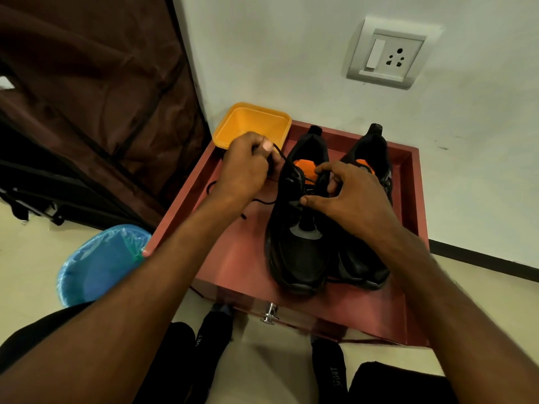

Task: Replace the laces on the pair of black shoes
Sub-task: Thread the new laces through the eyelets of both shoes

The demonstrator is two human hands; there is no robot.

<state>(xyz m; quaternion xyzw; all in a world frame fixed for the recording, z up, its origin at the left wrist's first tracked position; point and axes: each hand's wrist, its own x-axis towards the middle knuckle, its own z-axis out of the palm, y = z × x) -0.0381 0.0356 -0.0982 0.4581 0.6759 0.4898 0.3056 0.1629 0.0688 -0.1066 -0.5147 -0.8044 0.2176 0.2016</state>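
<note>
A pair of black sports shoes with orange insoles is seen standing side by side, toes toward the person, inside a shallow reddish-brown wooden drawer [414, 199] that is set on the floor by the wall. The left shoe [297, 243] is being worked on; the right shoe [364, 258] is just beside it. A thin black lace [281, 157] is pinched by the left hand [248, 167] and drawn taut out of the upper eyelets. The tongue area is held by the curled fingers of the right hand [347, 196]. The lace is judged to be light, soft and limp, so it is best taken near its stiff tip; the shoe is light but flexible and must be steadied. A square yellow plastic tub [233, 123] at the far left corner of the drawer appears to hold nothing. A round bin lined with a blue plastic bag [96, 263] stands on the floor; its contents cannot be told.
</note>
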